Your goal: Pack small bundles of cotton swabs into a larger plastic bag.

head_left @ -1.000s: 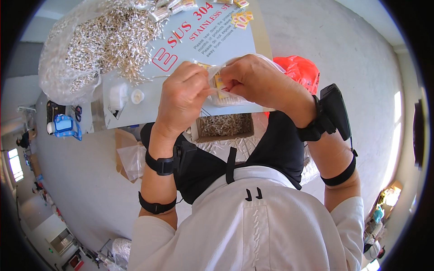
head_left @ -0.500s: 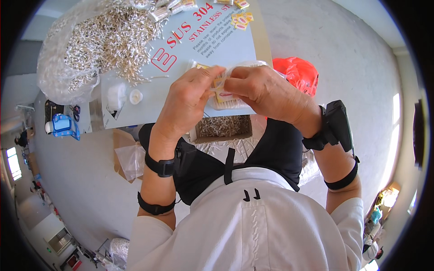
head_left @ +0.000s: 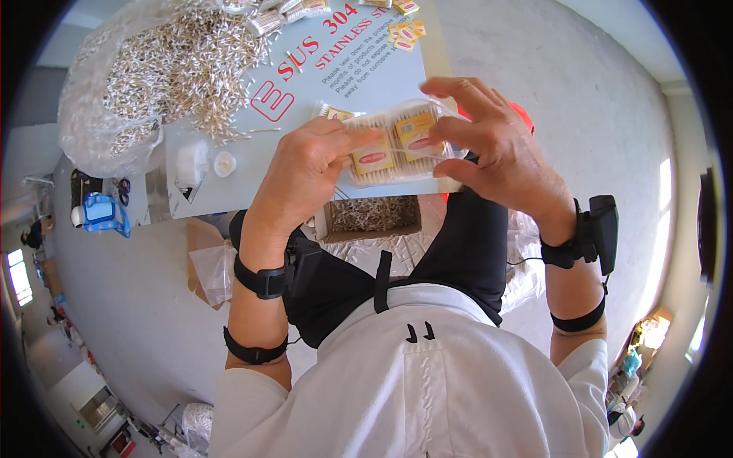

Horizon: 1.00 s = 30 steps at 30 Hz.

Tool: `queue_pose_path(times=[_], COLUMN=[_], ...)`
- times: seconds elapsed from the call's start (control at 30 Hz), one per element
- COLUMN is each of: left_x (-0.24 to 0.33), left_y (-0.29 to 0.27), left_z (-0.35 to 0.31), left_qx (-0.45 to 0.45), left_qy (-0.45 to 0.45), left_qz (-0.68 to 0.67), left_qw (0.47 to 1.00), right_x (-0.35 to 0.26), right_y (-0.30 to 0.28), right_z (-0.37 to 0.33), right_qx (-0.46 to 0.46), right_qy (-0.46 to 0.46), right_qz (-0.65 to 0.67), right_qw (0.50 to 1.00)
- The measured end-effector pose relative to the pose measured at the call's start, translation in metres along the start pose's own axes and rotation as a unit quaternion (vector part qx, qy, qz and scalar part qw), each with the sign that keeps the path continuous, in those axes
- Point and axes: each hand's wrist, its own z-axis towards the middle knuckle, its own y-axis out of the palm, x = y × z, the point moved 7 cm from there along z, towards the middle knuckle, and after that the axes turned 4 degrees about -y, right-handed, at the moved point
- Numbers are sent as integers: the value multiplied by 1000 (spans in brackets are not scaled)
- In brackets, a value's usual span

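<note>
A clear plastic bag (head_left: 369,177) with bundles of cotton swabs and yellow labels inside lies at the table's near edge. My left hand (head_left: 305,164) is closed on the bag's left part, with its index finger stretched over the labels. At the bag's right end, my right hand (head_left: 504,145) is open, its thumb and fingers spread around the plastic and touching it. One more small swab packet (head_left: 333,111) lies just behind the bag, partly hidden.
A large plastic bag (head_left: 72,133) spills loose cotton swabs (head_left: 202,84) over the table's left side. Packed swabs (head_left: 267,21) and yellow cards (head_left: 405,35) lie farther back. A carton of swabs (head_left: 374,216) stands below the near edge. A red bag (head_left: 522,116) shows behind my right hand.
My right hand has let go of its pinch, moved right and spread its fingers. The bag's right part and its second label now show. My left hand keeps its place.
</note>
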Motion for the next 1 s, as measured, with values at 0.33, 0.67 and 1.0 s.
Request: queue_pose_path(times=[0.33, 0.67, 1.0], left_x=[4, 1, 30], left_y=[3, 7, 1], left_z=[8, 5, 22], left_qx=[-62, -47, 52], left_qy=[-8, -22, -53], left_qz=[41, -71, 91], left_qw=[997, 996, 993], right_x=[2, 5, 0], right_y=[-2, 44, 42], right_z=[5, 19, 7], right_qx=[77, -154, -79], right_qy=[-8, 121, 72], right_qz=[89, 44, 50], right_qw=[993, 980, 993])
